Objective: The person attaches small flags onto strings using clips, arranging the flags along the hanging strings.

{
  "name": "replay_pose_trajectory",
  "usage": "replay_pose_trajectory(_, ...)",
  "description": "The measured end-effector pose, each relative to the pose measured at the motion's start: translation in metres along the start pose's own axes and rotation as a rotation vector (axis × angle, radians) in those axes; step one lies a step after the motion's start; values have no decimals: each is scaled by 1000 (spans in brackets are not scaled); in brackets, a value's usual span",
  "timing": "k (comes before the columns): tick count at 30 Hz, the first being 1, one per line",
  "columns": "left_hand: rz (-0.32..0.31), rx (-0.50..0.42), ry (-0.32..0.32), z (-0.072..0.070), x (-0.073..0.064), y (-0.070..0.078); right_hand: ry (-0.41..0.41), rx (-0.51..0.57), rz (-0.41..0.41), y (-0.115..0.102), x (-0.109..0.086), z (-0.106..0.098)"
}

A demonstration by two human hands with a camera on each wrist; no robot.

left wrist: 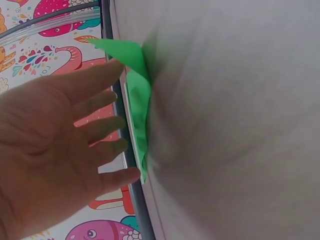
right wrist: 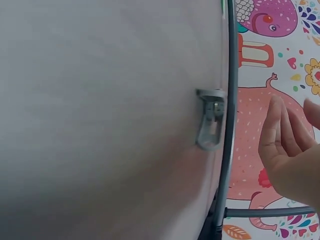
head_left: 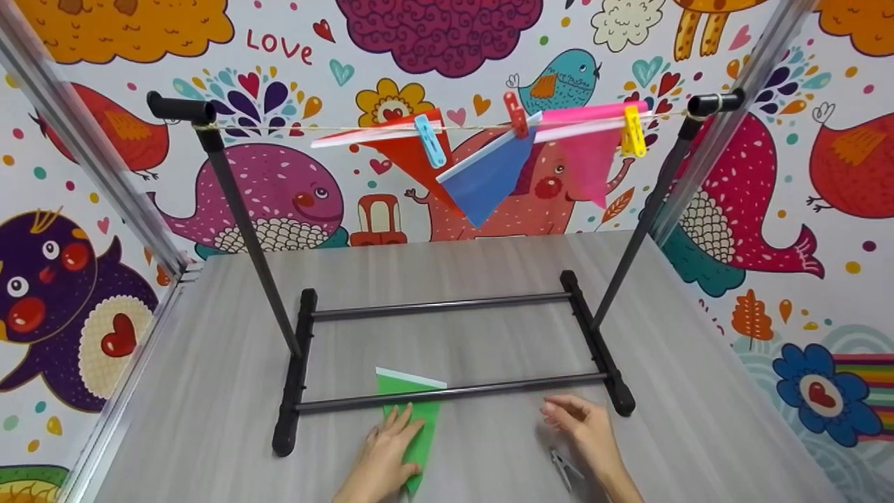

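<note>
A green triangular flag (head_left: 410, 388) with a white top strip lies on the table, passing beneath the rack's front bar. My left hand (head_left: 388, 443) is over its lower part with fingers spread and fairly straight. In the left wrist view the fingertips are right at the green flag (left wrist: 139, 97), whose pointed end lifts off the surface. My right hand (head_left: 585, 431) holds nothing; its fingers bend loosely, with the thumb apart from them in the right wrist view. Close to that hand, a grey clothespin (head_left: 564, 469) lies on the table.
A black rack (head_left: 447, 388) stands on the table (head_left: 209, 391), a string (head_left: 293, 128) tied between its posts. From it hang red (head_left: 408, 150), blue (head_left: 489, 175) and pink (head_left: 590, 150) flags, with light blue (head_left: 429, 142), red (head_left: 515, 115) and yellow (head_left: 633, 131) clothespins. Patterned walls surround the table.
</note>
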State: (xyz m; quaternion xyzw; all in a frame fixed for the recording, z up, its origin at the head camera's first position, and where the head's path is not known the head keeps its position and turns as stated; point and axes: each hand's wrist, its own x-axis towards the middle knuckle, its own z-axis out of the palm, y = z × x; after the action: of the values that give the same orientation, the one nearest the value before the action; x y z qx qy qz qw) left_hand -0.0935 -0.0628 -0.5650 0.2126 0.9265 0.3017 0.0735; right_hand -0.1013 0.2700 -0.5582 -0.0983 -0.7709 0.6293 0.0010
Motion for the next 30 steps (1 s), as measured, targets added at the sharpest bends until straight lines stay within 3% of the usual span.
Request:
replay_pose_trajectory(5, -45, 13, -44, 3, -1, -4, -108, -117, 2, 11, -8, -11)
replay_pose_trajectory(10, -54, 13, -34, 3, -2, -6, -232, -195, -69, 14, -11, -23)
replay_pose_trajectory(14, -58, 17, -26, 3, -2, -6, -294, -203, -63, 17, -12, -29)
replay_pose_trajectory(23, -66, 38, -40, 4, -1, -1, -317, -174, -28, 20, -12, -30)
replay_pose_trajectory(30, -99, 48, -61, 5, -1, 12, -347, -196, -13, 22, -12, -30)
